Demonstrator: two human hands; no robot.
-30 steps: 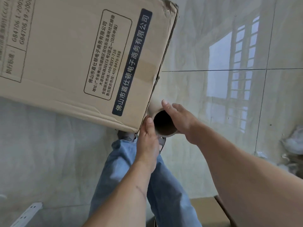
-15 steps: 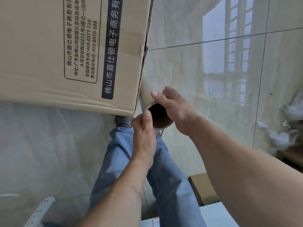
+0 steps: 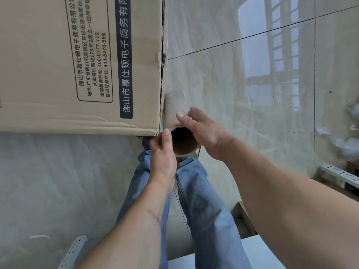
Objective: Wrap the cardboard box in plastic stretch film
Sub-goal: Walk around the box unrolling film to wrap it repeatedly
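A large cardboard box (image 3: 58, 65) with printed Chinese text fills the upper left. Right beside its near right corner stands the stretch film roll (image 3: 172, 111), seen from its open cardboard-core end. My left hand (image 3: 163, 158) grips the core's left rim, thumb pointing up along it. My right hand (image 3: 202, 129) curls over the roll's right side and top. Thin clear film lies over the box's right edge and stretches past the corner; its exact extent is hard to tell.
Glossy beige floor tiles (image 3: 252, 94) reflect a window. My jeans-clad legs (image 3: 198, 206) are below the roll. Crumpled plastic (image 3: 347, 140) lies at the far right. White perforated metal rails lie at bottom left (image 3: 72, 253) and at right (image 3: 338, 173).
The view has swung, so the box now sits squarer and its corner is closer to the roll. Both hands keep hold of the roll beside the box's corner.
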